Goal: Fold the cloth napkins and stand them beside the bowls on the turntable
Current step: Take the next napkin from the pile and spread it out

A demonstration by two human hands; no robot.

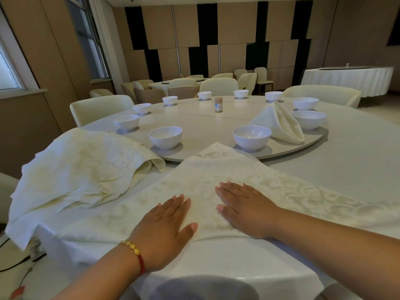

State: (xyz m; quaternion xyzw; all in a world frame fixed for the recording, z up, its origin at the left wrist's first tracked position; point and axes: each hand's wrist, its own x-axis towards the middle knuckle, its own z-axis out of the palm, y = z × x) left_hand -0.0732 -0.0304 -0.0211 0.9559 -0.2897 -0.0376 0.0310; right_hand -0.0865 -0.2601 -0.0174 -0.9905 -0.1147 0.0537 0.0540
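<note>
Both hands are lying flat on a cream patterned napkin (216, 187) that is spreading across the near edge of the desk (346, 169). The left hand (164, 230) is pressing down with straight fingers, gripping nothing, a gold and red bracelet (135, 253) sitting on its wrist. The right hand (244, 208) is resting just beside it, fingers likewise straight and flat on the cloth. A heap of unfolded napkins (82, 169) is lying at the near left edge, draping over the rim of the turntable (205, 126). White bowls (252, 137) are standing around the turntable's edge. One folded napkin (281, 124) is standing on its right side, between two bowls. A small jar (218, 104) is sitting near the middle.
</note>
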